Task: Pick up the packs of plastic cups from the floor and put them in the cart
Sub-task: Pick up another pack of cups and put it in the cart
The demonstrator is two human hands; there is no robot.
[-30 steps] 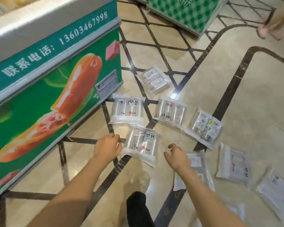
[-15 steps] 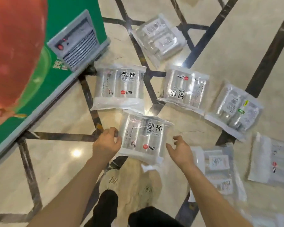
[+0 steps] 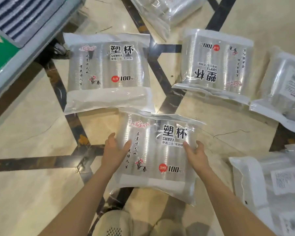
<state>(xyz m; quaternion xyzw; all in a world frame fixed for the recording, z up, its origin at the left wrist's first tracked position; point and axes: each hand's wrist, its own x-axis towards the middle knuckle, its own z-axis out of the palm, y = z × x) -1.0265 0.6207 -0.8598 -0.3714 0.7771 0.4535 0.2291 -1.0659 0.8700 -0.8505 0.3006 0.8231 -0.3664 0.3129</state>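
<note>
I had my left hand (image 3: 114, 151) and my right hand (image 3: 197, 155) on the two sides of the nearest pack of cups (image 3: 156, 155), low in the middle of the frame, thumbs on top and fingers curling round its edges, and it looked just off the floor (image 3: 32, 133). The bag was shiny and puffy, so I thought it could slip out and drop if I only squeezed the loose plastic. Another pack (image 3: 107, 70) lay just above it, touching or nearly so, and might get dragged; I saw no cart.
</note>
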